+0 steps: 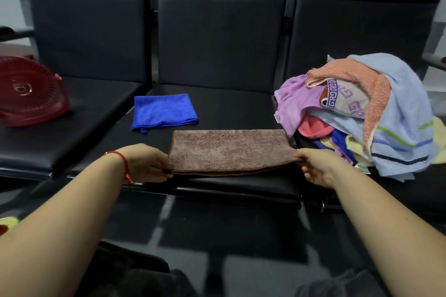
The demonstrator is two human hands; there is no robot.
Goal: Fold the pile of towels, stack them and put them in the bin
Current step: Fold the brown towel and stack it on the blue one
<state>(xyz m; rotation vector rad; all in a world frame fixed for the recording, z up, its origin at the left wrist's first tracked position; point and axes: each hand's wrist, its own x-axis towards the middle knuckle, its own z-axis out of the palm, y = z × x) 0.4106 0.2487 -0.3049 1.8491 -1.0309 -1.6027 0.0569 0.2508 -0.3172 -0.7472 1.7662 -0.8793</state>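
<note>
Two hands, left hand [144, 164] and right hand [318, 169], pinch the folded brown towel [229, 150] by its near corners between fingers; its long axis runs left-right on the bench [229, 106]. Beyond lie a folded blue towel [164, 111], the unfolded pile [366, 113] touching its right end, and a red bin [26, 91] far left.

Seat [229, 106] bare behind brown towel [229, 149]; towel pile [366, 113] blocks right.

I see a brown towel [228, 149], a blue towel [163, 109], a red bin [29, 91], black seats [217, 43], and my red wrist string [124, 160]; the pile [362, 113] mixes lilac, orange, pale blue stripes.
</note>
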